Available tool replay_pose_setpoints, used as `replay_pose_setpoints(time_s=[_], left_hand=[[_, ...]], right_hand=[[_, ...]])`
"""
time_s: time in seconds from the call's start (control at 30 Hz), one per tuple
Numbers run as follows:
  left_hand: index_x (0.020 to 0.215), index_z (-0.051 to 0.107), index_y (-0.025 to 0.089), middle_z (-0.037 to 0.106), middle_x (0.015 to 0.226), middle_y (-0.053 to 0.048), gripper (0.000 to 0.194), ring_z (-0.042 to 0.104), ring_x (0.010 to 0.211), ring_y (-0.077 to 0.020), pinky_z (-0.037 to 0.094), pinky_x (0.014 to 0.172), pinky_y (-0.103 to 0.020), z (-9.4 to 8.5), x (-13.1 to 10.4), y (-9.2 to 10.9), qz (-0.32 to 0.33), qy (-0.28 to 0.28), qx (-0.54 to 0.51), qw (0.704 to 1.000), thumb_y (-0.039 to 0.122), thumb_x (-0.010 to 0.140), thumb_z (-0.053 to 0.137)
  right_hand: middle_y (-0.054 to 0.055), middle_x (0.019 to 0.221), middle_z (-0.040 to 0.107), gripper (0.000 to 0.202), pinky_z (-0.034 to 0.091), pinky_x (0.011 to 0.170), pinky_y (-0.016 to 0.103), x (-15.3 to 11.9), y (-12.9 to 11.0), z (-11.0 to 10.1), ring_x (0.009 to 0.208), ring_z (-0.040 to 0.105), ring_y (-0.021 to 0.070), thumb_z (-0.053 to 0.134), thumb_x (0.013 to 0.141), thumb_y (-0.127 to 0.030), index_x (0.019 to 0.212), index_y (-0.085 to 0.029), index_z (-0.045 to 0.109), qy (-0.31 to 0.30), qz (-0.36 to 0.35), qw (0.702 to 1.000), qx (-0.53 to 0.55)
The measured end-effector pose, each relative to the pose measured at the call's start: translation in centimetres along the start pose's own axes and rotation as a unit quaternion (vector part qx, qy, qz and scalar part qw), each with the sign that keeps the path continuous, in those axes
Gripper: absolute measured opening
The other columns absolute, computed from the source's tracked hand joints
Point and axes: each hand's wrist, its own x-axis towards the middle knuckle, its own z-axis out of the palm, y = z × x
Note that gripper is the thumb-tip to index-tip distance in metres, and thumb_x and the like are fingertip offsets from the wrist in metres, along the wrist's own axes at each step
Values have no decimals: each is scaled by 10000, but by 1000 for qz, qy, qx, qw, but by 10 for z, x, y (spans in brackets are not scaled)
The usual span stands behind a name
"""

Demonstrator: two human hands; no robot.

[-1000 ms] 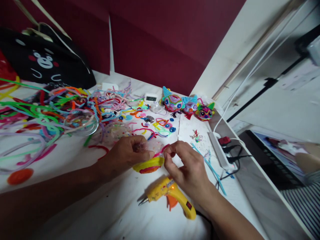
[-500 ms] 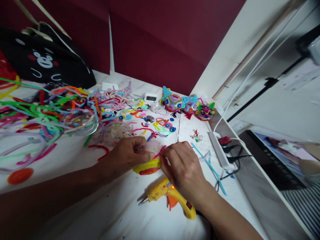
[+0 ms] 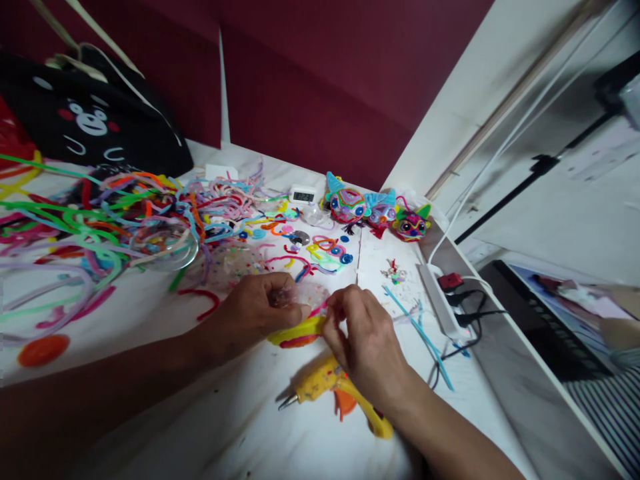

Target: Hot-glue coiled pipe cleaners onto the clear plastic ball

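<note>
Rounded clear-plastic craft piece with yellow, orange and pink fuzzy strips (image 3: 300, 331), one, at the clock's centre, between both hands above the white marbled tabletop (image 3: 190, 407); left hand (image 3: 263, 303), at its 10 o'clock, thumb and fingers closed on the clear plastic; right hand (image 3: 367, 340), at its 3 o'clock, thumb and forefinger curled to the edge beside the pink strip's end, whether pinching it cannot be told; yellow plastic glue gun with metal nozzle and orange trigger (image 3: 316, 381), lying at 5 o'clock, partly hidden by the right hand; light-blue fuzzy strips (image 3: 424, 339), just past 3 o'clock; white power strip (image 3: 440, 303), 3 o'clock; three multicoloured animal-faced ornaments (image 3: 349, 205), 1 to 2 o'clock; white digital timer (image 3: 303, 195), 12 o'clock; heap of multicoloured fuzzy strips (image 3: 107, 227), 10 o'clock; flat orange disc (image 3: 43, 350), 9 o'clock.
</note>
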Motion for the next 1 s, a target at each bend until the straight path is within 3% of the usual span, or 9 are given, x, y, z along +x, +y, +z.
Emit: replay_pose_setpoints(time_s=[0.27, 0.37, 0.47, 0.63, 0.73, 0.9, 1.0], left_hand=[[598, 412, 208, 293, 574, 86, 361, 250, 552, -84, 197, 491, -226, -1, 4, -6, -6, -4, -26, 1000, 367, 687, 724], [598, 407, 208, 284, 565, 89, 368, 237, 541, -77, 193, 477, -223, -1, 5, -6, -3, 1, -49, 999, 363, 685, 729], [592, 397, 208, 272, 568, 91, 373, 238, 537, -73, 202, 473, -219, 1, 5, -5, -14, 1, -84, 996, 345, 692, 730], [592, 407, 207, 287, 562, 95, 387, 258, 517, -68, 207, 465, -205, 2, 5, -4, -28, -5, -116, 993, 373, 660, 749], [585, 409, 210, 284, 549, 98, 402, 258, 499, -69, 206, 455, -205, 3, 6, -4, -31, -4, -118, 993, 394, 638, 762], [605, 431, 206, 364, 561, 87, 428, 326, 515, -78, 265, 479, -207, 3, 7, -7, -40, 1, -136, 990, 422, 634, 799], [652, 486, 197, 452, 593, 72, 407, 417, 553, -95, 323, 511, -210, 2, 9, -10, -48, -5, -150, 988, 442, 645, 810]], right_hand=[[25, 786, 693, 83, 504, 587, 251, 9, 18, -13, 660, 654, 157, 533, 936, -143, 902, -214, 560, 24, 53, 997, 56], [5, 738, 702, 62, 486, 558, 240, 13, 42, -24, 621, 678, 153, 565, 904, -161, 883, -218, 578, 67, 73, 995, 13], [26, 702, 713, 78, 495, 602, 293, 15, 70, -35, 616, 688, 195, 571, 870, -155, 843, -207, 621, 113, 100, 983, -104], [148, 1019, 776, 229, 464, 617, 346, 13, 100, -44, 746, 716, 264, 517, 889, -150, 993, -175, 720, 58, 143, 967, -203], [111, 812, 776, 240, 435, 592, 340, 12, 102, -40, 644, 687, 253, 510, 914, -172, 955, -182, 746, 44, 162, 964, -206], [111, 998, 795, 319, 486, 637, 324, 12, 97, -33, 698, 719, 222, 467, 866, -89, 954, -187, 757, 15, 138, 977, -160], [104, 829, 791, 275, 473, 608, 322, 12, 96, -32, 653, 723, 238, 486, 911, -138, 938, -175, 758, 1, 146, 978, -146]])
